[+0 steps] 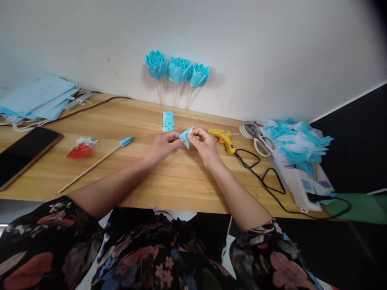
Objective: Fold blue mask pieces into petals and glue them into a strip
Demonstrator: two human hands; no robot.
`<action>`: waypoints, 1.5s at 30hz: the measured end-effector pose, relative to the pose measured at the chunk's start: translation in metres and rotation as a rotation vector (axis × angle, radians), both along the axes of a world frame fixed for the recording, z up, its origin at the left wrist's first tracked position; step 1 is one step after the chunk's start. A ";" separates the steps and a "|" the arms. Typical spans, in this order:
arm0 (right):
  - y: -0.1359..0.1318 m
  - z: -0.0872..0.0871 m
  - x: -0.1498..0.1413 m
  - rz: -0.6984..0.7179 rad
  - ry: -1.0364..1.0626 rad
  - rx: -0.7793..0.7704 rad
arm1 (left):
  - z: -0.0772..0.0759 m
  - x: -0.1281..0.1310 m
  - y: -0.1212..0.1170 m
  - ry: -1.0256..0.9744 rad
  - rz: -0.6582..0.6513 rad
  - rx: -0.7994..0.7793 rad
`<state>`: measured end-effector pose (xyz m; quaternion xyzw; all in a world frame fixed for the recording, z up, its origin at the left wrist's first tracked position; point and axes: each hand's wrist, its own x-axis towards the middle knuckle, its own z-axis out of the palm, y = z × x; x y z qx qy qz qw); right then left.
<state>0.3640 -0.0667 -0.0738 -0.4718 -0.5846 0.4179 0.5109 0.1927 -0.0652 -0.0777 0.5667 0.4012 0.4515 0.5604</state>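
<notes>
From here I see a pale wall (256,60) with a few small pinkish marks (108,60). A wooden counter (181,177) sits against it. On the right, a big black panel (359,149) meets the wall at a thin white edge (350,102).

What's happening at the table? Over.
Left hand, right hand: both pinching folded light blue fabric piece. Yellow plastic glue gun beside right hand, not in the way.

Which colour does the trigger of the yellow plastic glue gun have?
The trigger of the glue gun is orange; it shows best in the head view.
</notes>
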 end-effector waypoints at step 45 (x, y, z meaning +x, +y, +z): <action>-0.008 0.008 0.000 -0.026 -0.315 0.222 | 0.002 -0.003 0.003 -0.111 0.138 0.007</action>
